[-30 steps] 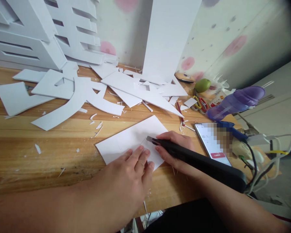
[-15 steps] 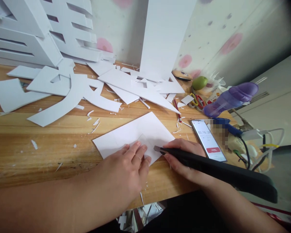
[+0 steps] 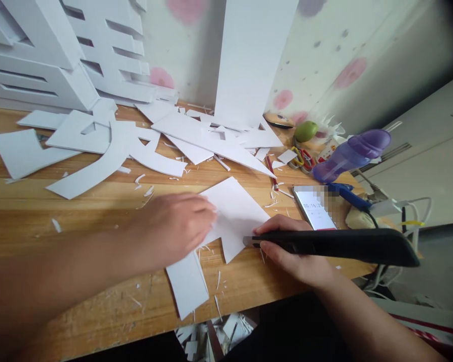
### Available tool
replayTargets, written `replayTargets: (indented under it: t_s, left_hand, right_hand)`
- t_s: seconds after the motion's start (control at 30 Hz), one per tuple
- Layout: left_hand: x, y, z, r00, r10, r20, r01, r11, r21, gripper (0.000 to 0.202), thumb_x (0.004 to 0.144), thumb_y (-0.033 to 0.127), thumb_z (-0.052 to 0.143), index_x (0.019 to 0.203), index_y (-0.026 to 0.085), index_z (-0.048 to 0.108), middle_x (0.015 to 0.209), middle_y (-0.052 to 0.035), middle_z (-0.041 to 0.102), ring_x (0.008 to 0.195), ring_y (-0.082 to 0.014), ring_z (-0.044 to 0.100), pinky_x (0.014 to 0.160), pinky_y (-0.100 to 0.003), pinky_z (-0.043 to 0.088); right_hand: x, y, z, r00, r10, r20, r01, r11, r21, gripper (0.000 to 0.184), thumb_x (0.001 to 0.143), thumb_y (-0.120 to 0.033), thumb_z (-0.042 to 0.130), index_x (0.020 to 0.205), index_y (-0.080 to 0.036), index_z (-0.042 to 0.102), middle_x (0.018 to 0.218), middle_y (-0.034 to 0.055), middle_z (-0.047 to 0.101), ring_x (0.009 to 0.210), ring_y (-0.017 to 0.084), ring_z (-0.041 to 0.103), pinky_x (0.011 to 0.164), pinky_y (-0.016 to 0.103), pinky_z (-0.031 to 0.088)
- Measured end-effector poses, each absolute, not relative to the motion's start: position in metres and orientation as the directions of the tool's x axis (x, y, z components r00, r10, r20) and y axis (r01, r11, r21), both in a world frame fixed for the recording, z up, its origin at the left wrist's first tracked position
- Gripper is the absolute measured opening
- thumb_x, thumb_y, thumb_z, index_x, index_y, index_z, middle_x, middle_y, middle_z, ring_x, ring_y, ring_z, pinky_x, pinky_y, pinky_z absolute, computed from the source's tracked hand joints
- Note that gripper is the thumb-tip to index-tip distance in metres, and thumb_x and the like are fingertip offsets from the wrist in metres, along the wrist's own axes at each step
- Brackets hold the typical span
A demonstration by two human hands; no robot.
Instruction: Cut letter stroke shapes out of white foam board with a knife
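My right hand (image 3: 296, 251) is closed around a black utility knife (image 3: 335, 244). Its blade tip is at the lower right edge of a white foam board piece (image 3: 237, 211) on the table. Over the left part of that piece is my left hand (image 3: 177, 226), smeared by motion. Its fingers look bent and close together, and I cannot make out anything in them. A notch shows in the board's near edge. Just below the left hand, a separate white rectangular strip (image 3: 189, 286) lies close to the table's front edge.
White cut-out pieces (image 3: 94, 173) and offcuts cover the back of the wooden table (image 3: 101, 281). Tall white shapes (image 3: 109, 45) stand behind at left. At right are a phone (image 3: 313, 208), scissors (image 3: 304, 161), a red pencil (image 3: 272, 173), a purple bottle (image 3: 355, 153) and cables.
My left hand has lifted from its flat press and shifted left. A strip now lies apart from the board, which shows a notch. The knife remains in my right hand, its handle turned more level.
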State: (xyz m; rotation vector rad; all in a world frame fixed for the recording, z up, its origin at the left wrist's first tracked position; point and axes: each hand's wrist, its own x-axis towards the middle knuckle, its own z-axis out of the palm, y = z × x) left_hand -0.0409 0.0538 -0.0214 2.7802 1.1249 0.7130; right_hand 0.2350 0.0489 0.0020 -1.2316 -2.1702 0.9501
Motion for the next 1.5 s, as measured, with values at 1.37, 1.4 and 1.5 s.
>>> replayTargets:
  t_s: [1.37, 1.4, 1.5]
  left_hand:
    - [-0.035, 0.042, 0.015, 0.089, 0.96, 0.267, 0.429, -0.279, 0.859, 0.074, 0.07, 0.028, 0.072, 0.136, 0.021, 0.039, 0.13, -0.0147, 0.051, 0.116, -0.0304, 0.056, 0.094, -0.051, 0.049]
    - [-0.039, 0.043, 0.018, 0.088, 0.984, 0.157, 0.271, -0.175, 0.947, 0.076, 0.073, 0.029, 0.071, 0.139, 0.02, 0.035, 0.126, -0.0149, 0.056, 0.109, -0.0291, 0.061, 0.089, -0.049, 0.052]
    - [-0.048, 0.045, 0.025, 0.306, 0.946, -0.105, -0.094, 0.139, 0.986, 0.062, 0.076, 0.032, 0.072, 0.13, 0.015, 0.049, 0.11, -0.0135, 0.069, 0.092, -0.0267, 0.068, 0.082, -0.045, 0.054]
  right_hand:
    - [0.18, 0.005, 0.006, -0.023, 0.994, 0.11, -0.297, 0.099, -0.95, 0.017, 0.072, -0.034, 0.074, 0.082, -0.021, 0.069, 0.063, -0.0012, 0.057, 0.05, 0.011, 0.051, 0.044, 0.022, 0.042]
    - [0.181, 0.007, 0.007, -0.019, 0.988, 0.153, -0.291, 0.141, -0.946, 0.017, 0.072, -0.033, 0.074, 0.082, -0.021, 0.069, 0.063, -0.0012, 0.058, 0.05, 0.012, 0.052, 0.044, 0.022, 0.043]
    - [0.185, 0.013, 0.012, -0.038, 0.971, 0.234, -0.272, 0.216, -0.938, 0.016, 0.071, -0.032, 0.075, 0.083, -0.022, 0.071, 0.063, -0.0007, 0.061, 0.05, 0.012, 0.054, 0.043, 0.021, 0.044]
